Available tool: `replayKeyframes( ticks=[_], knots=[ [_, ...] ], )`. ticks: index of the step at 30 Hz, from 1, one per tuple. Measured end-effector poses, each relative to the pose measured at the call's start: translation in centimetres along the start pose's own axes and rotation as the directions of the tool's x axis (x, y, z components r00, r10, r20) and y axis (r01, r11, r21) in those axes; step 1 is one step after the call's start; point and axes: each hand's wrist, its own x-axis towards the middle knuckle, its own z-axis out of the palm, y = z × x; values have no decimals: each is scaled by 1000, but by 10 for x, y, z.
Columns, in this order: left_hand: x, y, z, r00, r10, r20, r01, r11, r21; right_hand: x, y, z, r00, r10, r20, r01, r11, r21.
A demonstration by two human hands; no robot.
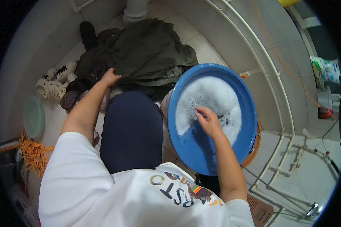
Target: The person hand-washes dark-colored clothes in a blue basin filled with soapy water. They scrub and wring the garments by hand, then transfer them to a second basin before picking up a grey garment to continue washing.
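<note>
Left hand: the left hand [110,78] is at the near edge of the dark green cloth [147,53], fingers pointing right; whether they pinch it or only rest there, I cannot tell.
Right hand: the right hand [208,120] is over the suds [227,90], fingers loosely bent — their undersides are hidden, so I cannot tell whether they are together on anything.
Cloth: spread in a rumpled heap on the tiled floor [187,28], beyond the person's knee [132,128].
Blue basin: the blue basin [193,153] is right of the knee, tilted in view; white suds cover its far part, while the near part shows bluish.
Left side: white clogs [49,89] near the cloth, then a pale green basin [33,117] — orange mop strands [34,155] just below it.
Right side: white pipes [271,75] run along the wall.
</note>
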Motion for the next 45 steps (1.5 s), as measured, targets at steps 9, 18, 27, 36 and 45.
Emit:
replayKeyframes(
  ticks=[9,18,27,36,45],
  knots=[
    [19,-44,67,998,-52,24,51,998,22,9,47,11,976,216,0,-212,959,187],
    [114,-25,43,906,119,406,-345,764,546,54,15,11,966,254,51,-258,921,293],
    [48,-8,60,594,-633,497,805,468,-366,60,-22,14,988,154,27,-155,948,278],
    [100,1,14,860,-44,509,492,-201,-847,46,-11,18,963,250,102,-270,911,312],
    [-56,163,-185,622,761,-183,215,-391,-895,137,-77,45,968,-223,-116,181,939,-292]
  ],
)
